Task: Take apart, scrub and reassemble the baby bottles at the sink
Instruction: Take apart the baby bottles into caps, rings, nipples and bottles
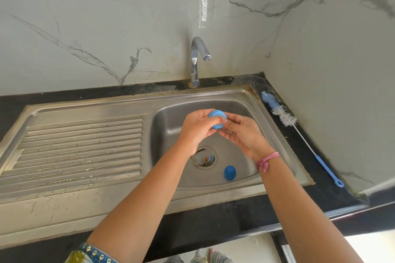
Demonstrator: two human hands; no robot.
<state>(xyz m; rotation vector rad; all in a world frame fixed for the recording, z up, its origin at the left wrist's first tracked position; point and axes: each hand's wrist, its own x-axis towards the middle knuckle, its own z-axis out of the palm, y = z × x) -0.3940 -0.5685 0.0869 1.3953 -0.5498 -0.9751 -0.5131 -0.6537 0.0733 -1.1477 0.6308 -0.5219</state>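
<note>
Over the steel sink basin (171, 126) my left hand (195, 129) grips a blue screw ring (216, 118) of a baby bottle. A clear teat (224, 121) sits in the ring, and my right hand (241, 132) pinches it with thumb and fingers. On the basin floor a clear bottle body (203, 159) lies over the drain, partly hidden by my left wrist. A blue cap (230, 172) lies beside the drain, to the right.
A chrome tap (197, 60) stands behind the basin, with no water running. A blue and white bottle brush (299, 134) lies on the black counter to the right, along the wall. The ribbed draining board (81, 149) spreads to the left.
</note>
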